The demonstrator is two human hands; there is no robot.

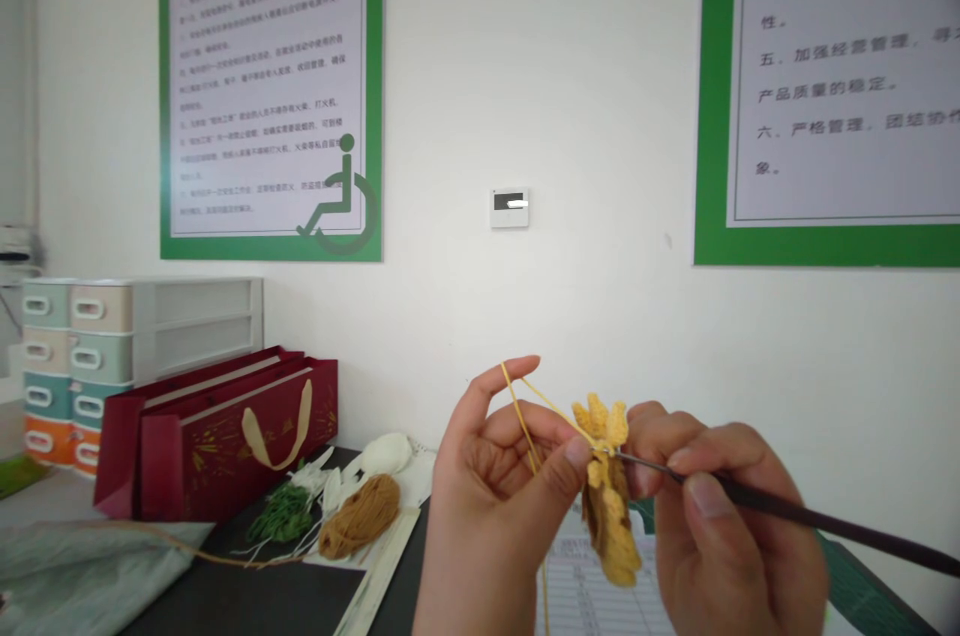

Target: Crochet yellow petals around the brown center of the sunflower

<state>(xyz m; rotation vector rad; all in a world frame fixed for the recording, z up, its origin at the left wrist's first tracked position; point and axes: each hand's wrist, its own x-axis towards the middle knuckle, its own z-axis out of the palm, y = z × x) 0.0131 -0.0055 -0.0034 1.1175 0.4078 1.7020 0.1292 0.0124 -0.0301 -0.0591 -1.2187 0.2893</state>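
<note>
Between thumb and fingers, my left hand pinches a yellow crocheted piece with petal-like lobes, some sticking up and others hanging down. A strand of yellow yarn runs from the piece over my raised left index finger, and its tail drops past the palm. My right hand is closed round a crochet hook with a dark handle. The hook's thin metal tip meets the yellow piece close to my left thumb. Fingers hide part of the work.
On the dark table lie a brown yarn skein, green yarn and white yarn. Dark red gift bags and a small drawer unit stand at left. Printed paper lies beneath my hands. Green-framed posters hang on the wall.
</note>
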